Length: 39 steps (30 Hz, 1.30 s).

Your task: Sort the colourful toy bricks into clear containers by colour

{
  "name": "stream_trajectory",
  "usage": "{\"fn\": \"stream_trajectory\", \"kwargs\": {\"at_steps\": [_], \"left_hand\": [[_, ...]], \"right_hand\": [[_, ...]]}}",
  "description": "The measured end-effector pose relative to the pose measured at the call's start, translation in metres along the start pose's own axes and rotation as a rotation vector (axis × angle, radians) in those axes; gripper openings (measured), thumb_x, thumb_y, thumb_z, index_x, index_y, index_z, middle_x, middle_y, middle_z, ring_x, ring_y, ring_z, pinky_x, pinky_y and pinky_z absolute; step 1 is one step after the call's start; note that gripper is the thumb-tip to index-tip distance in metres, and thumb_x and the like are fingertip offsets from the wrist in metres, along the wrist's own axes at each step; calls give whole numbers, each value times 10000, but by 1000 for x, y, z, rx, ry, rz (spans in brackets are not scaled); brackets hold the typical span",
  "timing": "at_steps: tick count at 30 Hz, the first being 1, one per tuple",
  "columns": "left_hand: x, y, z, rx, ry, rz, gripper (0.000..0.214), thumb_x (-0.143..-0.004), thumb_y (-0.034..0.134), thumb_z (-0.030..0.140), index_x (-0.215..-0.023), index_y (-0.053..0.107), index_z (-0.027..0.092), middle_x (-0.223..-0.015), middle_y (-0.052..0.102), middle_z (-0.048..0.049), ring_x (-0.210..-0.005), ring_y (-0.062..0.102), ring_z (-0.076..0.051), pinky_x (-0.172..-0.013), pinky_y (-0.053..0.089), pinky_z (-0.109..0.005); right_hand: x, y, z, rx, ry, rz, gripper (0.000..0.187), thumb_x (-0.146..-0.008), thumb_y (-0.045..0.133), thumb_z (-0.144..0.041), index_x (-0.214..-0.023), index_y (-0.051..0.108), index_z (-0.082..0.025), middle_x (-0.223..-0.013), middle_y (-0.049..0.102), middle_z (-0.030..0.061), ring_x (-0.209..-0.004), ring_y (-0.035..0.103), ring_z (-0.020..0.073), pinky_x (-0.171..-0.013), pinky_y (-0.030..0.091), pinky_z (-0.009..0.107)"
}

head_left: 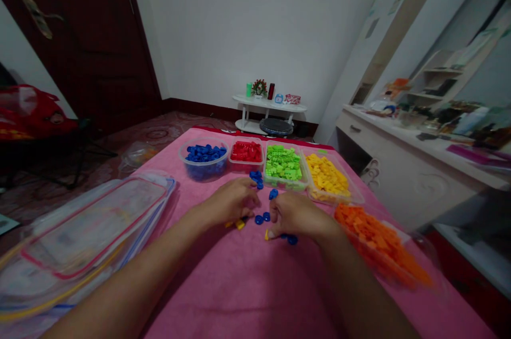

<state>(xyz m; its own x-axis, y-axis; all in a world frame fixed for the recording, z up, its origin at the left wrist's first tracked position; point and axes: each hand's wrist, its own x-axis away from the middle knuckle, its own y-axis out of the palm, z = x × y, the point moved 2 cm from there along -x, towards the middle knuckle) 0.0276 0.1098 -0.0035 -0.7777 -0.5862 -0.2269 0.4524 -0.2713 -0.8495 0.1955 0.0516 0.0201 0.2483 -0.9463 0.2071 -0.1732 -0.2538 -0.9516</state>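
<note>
My right hand (297, 214) is closed, thumb and fingers pinching a small yellow brick (267, 234) just above the pink cloth (247, 286). My left hand (233, 201) has its fingers curled down at the cloth. Yellow pieces (239, 224) show under its fingertips, and what it grips is partly hidden. Between the hands lie two round blue pieces (259, 220). Another blue piece (273, 193) sits beyond my right fingers, and a small blue cluster (255, 175) lies farther back. A blue wheel-like piece (292, 240) shows beneath my right hand.
Along the far side stand a round tub of blue pieces (203, 168) and boxes of red (246, 155), green (284, 164) and yellow bricks (327, 175). A box of orange bricks (383, 246) is at right. Stacked clear lids (96, 227) lie at left.
</note>
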Motion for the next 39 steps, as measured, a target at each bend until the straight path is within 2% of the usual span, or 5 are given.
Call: {"fn": "stream_trajectory", "kwargs": {"at_steps": [10, 17, 26, 34, 39], "left_hand": [[28, -37, -53, -168, -367, -253, 537, -596, 737, 350, -1109, 657, 212, -958, 694, -59, -825, 621, -199, -671, 424, -217], [19, -18, -44, -168, -334, -167, 382, -629, 690, 313, -999, 685, 216, -874, 705, -48, -721, 623, -179, -561, 379, -210], [15, -18, -30, -344, -450, -200, 237, -755, 536, 296, -794, 731, 166, -790, 713, -112, -695, 634, -208, -534, 356, -240], [22, -28, -23, -60, -326, -363, 256, -623, 696, 275, -873, 704, 216, -761, 706, 2, -612, 604, -121, -514, 370, -186], [17, -16, 0, -307, -343, -368, 290, -561, 724, 293, -839, 707, 213, -799, 709, -43, -691, 633, -194, -560, 422, -242]], "right_hand": [[-6, 16, -23, 63, -96, -40, 94, -647, 569, -141, -657, 648, -191, -679, 665, 49, -605, 566, 147, -491, 280, 234], [-22, 23, -32, -184, -234, 263, 260, -709, 481, -71, -830, 667, -205, -878, 678, 24, -802, 586, 143, -674, 370, 228], [-22, 45, -62, -54, -117, 120, 290, -763, 542, -115, -1025, 618, -214, -1082, 615, 81, -924, 592, 184, -726, 387, 252], [-24, 46, -51, 6, -65, 135, 284, -722, 495, -77, -965, 605, -175, -949, 663, 93, -874, 618, 213, -675, 371, 273], [-24, 47, -46, 2, -111, 167, 267, -717, 509, -111, -949, 619, -184, -937, 647, 85, -849, 611, 200, -672, 363, 270]]}}
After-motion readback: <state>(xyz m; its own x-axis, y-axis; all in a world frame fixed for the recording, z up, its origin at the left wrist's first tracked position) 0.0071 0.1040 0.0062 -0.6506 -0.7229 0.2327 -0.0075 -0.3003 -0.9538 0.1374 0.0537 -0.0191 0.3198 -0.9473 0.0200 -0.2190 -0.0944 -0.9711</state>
